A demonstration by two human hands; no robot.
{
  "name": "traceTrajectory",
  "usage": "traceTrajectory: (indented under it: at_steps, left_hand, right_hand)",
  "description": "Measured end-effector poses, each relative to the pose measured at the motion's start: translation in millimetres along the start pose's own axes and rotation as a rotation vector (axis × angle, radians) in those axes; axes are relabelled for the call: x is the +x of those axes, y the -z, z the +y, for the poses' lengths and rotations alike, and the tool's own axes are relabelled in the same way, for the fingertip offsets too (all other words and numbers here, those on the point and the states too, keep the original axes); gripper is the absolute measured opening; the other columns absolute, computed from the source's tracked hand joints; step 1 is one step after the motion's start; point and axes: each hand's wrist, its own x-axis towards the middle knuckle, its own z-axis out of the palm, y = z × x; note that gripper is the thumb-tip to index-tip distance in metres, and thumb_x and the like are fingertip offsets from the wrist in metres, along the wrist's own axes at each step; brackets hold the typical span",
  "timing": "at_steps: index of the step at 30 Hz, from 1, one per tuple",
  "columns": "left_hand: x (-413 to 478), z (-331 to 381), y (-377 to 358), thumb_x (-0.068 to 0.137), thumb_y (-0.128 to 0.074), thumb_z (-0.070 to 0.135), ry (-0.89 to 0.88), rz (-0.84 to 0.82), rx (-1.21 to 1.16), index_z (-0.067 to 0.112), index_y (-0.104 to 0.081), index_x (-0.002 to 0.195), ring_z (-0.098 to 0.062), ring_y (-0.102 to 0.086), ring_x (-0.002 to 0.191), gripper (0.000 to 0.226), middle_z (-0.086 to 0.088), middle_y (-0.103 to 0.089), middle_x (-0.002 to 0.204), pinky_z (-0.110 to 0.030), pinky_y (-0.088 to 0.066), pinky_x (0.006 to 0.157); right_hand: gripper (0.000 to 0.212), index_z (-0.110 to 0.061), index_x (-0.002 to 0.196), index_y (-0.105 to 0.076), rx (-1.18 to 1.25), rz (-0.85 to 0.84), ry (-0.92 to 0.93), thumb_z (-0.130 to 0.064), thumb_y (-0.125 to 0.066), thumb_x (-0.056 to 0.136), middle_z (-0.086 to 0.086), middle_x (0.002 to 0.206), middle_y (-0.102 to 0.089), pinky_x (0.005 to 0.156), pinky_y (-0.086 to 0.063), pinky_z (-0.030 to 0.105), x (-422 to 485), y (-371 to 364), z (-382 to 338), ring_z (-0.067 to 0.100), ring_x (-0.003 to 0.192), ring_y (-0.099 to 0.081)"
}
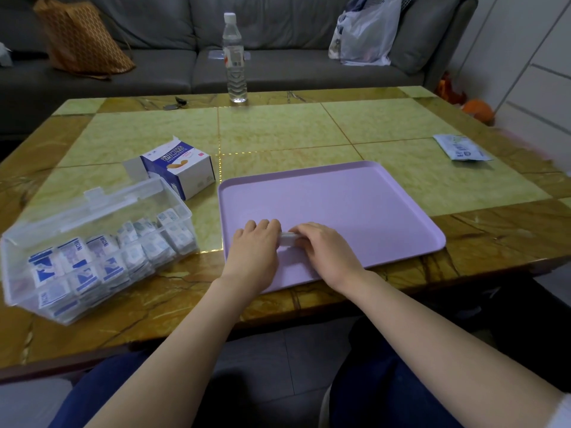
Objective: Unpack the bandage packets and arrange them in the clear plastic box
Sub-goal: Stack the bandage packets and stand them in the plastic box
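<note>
Table (309, 134): crowded clear plastic box (18, 285), left edge.
Grip: left hand (253, 247), right hand (326, 247) pinch bandage packets (289, 238).
Risk: loose stack may scatter.

This is a living room in a home. A big grey sofa (160, 69) stands behind a low table (278, 131) with a shiny, stone-look top. An orange patterned bag (80, 41) and a thin plastic bag (364, 35) lie on the sofa. A water bottle (234, 60) stands at the tabletop's far edge. White cupboard doors (540, 72) fill the right side.
</note>
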Motion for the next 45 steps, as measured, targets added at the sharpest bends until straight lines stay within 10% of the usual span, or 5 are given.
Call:
traceTrajectory:
  at_steps: [9, 33, 40, 45]
  left_hand:
    - [-8.8, -7.9, 28.3, 0.090, -0.056, 0.015, 0.071, 0.234, -0.478, 0.011, -0.057, 0.086, -0.022, -0.053, 0.083, 0.006, 0.000, -0.060, 0.082, -0.038, -0.045, 0.070]
    - [-59.9, -83.1, 85.7, 0.087, -0.060, 0.009, 0.192, 0.616, -0.683, 0.019, -0.055, 0.087, -0.014, -0.053, 0.081, 0.012, 0.005, -0.060, 0.084, -0.013, -0.036, 0.069]
    - [-85.0, -122.6, 108.4, 0.092, -0.054, 0.013, 0.363, 0.700, -0.720, 0.024, -0.047, 0.111, -0.006, -0.053, 0.085, 0.023, 0.007, -0.055, 0.094, -0.008, -0.040, 0.068]
    - [-109.1, -157.8, 112.3, 0.092, -0.049, 0.009, 0.590, 0.694, -0.490, 0.018, -0.045, 0.121, -0.019, -0.046, 0.105, 0.031, 0.003, -0.046, 0.109, -0.035, -0.039, 0.092]
  right_hand:
    - [0.018, -0.012, 0.105, -0.069, 0.289, 0.062, 0.002, -0.010, -0.059, 0.090, -0.003, 0.080, -0.069, 0.071, -0.044, 0.010, -3.9, 13.5, -9.8, -0.004, 0.075, -0.061]
    - [0.013, -0.014, 0.096, -0.070, 0.305, -0.067, 0.136, -0.019, -0.065, 0.087, -0.004, 0.087, -0.071, 0.066, -0.043, 0.006, 33.7, 4.3, -140.7, 0.005, 0.078, -0.064]
    - [0.014, -0.006, 0.097, -0.072, 0.370, -0.149, 0.119, -0.012, -0.065, 0.086, 0.005, 0.089, -0.072, 0.068, -0.050, 0.019, 61.8, -6.7, -183.7, 0.006, 0.076, -0.063]
    - [0.018, -0.004, 0.090, -0.073, 0.327, -0.182, -0.017, -0.020, -0.066, 0.084, 0.020, 0.091, -0.071, 0.085, -0.053, 0.046, 98.8, -25.3, -195.0, 0.033, 0.086, -0.068]
